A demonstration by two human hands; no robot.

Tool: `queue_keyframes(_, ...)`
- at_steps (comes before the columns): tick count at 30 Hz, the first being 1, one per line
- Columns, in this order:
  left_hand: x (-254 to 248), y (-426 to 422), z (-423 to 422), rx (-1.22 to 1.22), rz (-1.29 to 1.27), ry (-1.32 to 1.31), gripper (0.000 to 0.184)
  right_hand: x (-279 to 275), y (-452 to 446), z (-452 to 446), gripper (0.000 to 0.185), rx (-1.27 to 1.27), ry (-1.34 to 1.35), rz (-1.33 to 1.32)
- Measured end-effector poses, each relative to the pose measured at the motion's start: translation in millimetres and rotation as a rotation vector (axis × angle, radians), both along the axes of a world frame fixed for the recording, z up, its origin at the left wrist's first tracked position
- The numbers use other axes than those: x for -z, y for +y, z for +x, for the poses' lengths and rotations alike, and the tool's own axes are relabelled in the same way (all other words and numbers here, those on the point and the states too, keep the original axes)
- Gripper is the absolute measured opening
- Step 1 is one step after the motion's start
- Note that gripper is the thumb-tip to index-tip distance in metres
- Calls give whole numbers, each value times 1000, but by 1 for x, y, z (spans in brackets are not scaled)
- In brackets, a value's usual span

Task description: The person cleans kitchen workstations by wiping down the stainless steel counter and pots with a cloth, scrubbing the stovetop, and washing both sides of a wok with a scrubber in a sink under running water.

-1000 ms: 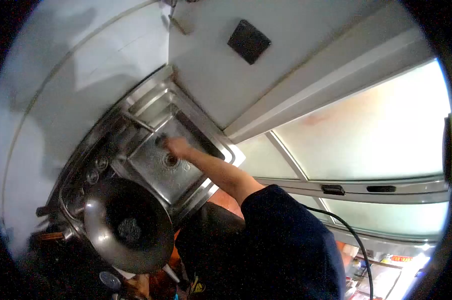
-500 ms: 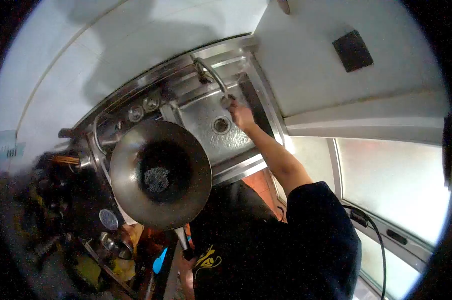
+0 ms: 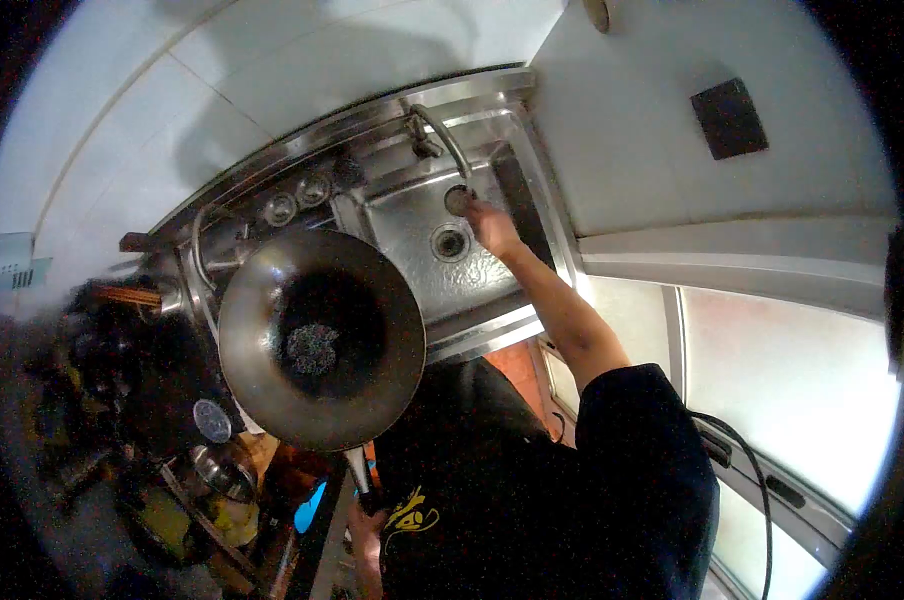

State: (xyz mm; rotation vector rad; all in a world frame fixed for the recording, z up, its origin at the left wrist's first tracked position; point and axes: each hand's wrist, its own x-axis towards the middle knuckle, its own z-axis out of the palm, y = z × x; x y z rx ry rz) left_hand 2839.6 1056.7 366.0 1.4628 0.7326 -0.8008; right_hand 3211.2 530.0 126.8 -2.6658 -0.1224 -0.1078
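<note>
My left hand [image 3: 368,522] is closed around the dark handle grip of a large wok [image 3: 384,370], held up left of the sink. A grey, mesh-like clump [image 3: 312,348], resembling a steel wool scourer, lies in the wok's blackened bottom. Over the stainless steel sink [image 3: 407,225], my right hand [image 3: 492,228] pinches a small round object [image 3: 459,200] right below the spout of the curved faucet [image 3: 447,140]. What kind of object it is I cannot make out. The sink's floor looks wet around the drain [image 3: 450,242].
Two glass-like round vessels [image 3: 297,200] stand on the ledge behind the wok. Lower left are chopsticks [image 3: 127,295], a metal pot [image 3: 224,470], a round perforated disc [image 3: 212,420] and dim clutter. A tiled wall rises behind the sink; a frosted window [image 3: 772,370] is at right.
The view has shifted slightly, so the sink and faucet sit a little further right. My right hand stays under the faucet with the round object; my left hand keeps holding the wok.
</note>
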Motion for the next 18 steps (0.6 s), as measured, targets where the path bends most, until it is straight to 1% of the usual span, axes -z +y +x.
queue_keyframes(2,-9,-9,2,-92,-9,-9,56,5,1,4,30,-10,1,-19)
queue_keyframes(3,-14,-14,4,-120,0,2,57,9,3,5,27,61,-48,60)
queue_keyframes(5,-5,-14,-2,-306,95,100,57,11,13,9,23,206,-144,216)
queue_keyframes(7,-2,-11,-10,-326,128,143,56,10,12,21,27,464,307,1031)
queue_keyframes(8,-16,-20,3,-251,113,130,56,10,12,26,29,585,543,1434)
queue_keyframes(9,-28,-28,15,-178,98,116,55,7,20,28,31,694,574,1553)
queue_keyframes(12,-44,-39,30,-268,-124,70,53,-43,34,29,32,756,725,1522)
queue_keyframes(15,-21,-23,24,-335,-73,239,46,-45,38,29,23,707,700,1418)
queue_keyframes(17,-4,-9,14,-384,-102,304,42,-10,33,33,17,606,679,1538)
queue_keyframes(18,-6,-15,12,-395,-21,287,41,9,31,34,15,552,667,1597)
